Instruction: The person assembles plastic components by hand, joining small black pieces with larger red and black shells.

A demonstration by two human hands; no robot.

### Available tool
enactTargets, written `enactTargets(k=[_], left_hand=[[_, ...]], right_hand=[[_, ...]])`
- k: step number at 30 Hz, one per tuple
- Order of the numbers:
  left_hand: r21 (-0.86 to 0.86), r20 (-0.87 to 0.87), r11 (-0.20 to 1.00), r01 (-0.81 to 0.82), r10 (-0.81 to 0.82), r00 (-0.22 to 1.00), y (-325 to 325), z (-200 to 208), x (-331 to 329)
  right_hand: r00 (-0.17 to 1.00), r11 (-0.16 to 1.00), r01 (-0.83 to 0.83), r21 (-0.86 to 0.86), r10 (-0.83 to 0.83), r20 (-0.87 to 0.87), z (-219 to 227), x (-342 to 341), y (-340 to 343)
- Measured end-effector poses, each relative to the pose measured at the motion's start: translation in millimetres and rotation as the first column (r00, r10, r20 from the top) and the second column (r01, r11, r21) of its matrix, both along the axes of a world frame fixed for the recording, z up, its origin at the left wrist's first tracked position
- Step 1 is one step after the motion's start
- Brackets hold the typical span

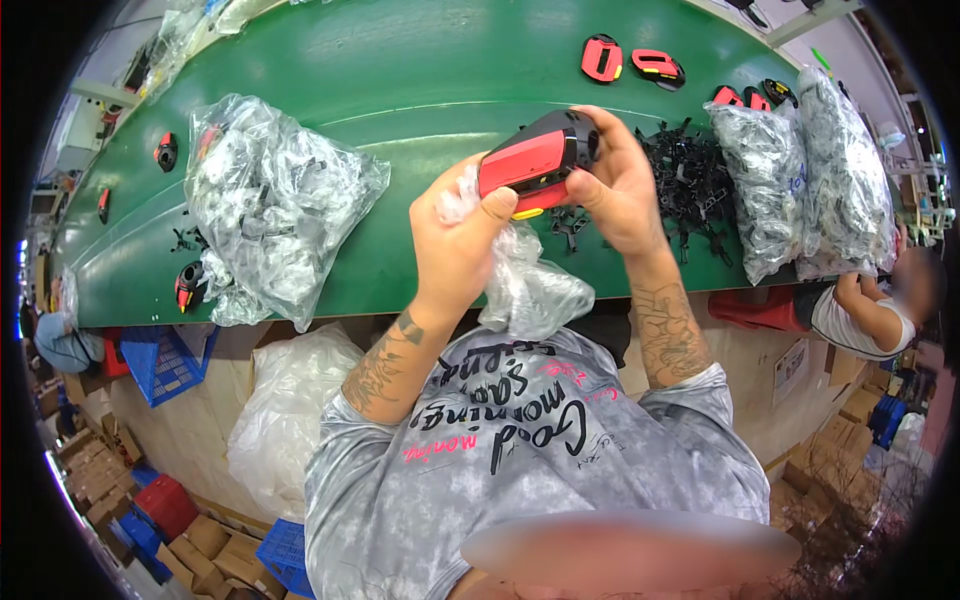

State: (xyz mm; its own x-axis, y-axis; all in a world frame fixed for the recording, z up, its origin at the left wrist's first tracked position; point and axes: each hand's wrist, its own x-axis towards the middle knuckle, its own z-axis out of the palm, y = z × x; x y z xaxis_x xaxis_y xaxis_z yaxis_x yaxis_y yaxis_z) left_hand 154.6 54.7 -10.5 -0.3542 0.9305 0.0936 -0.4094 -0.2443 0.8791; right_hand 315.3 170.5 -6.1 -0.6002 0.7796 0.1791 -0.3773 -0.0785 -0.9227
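- A long green bench curves across the upper half of the view; beyond its near edge lie a pale floor, brown cartons and blue crates.
- The red and black housing is held in the air over the bench's near edge, between both hands.
- The left hand has its fingers clamped on the housing's near end, together with a crumpled clear plastic bag that hangs down from the hand.
- The right hand has its fingers wrapped round the housing's black far end.
- On the bench to the left lies a big clear bag of dark parts; to the right, a loose heap of black plastic pieces and two more filled bags.
- Further red and black housings lie at the far side.
- Another person's arm shows at the right edge.
- What the yellow part under the housing is cannot be made out; the bags' contents are blurred.
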Motion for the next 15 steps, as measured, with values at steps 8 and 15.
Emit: enactTargets(k=[8, 15], left_hand=[[0.044, -0.535, 0.988, -0.151, 0.150, 0.832, 4.2, -6.2, 0.6], [-0.105, 0.044, 0.994, 0.009, -0.005, 0.999, 76.8, -31.6, -51.0]], right_hand=[[0.998, 0.950, -0.011, -0.313, -0.011, -0.069, -9.5, 2.0, -1.3], [0.880, 0.936, 0.352, 0.010, -0.334, 0.338, -6.9, 9.1, 26.3]])
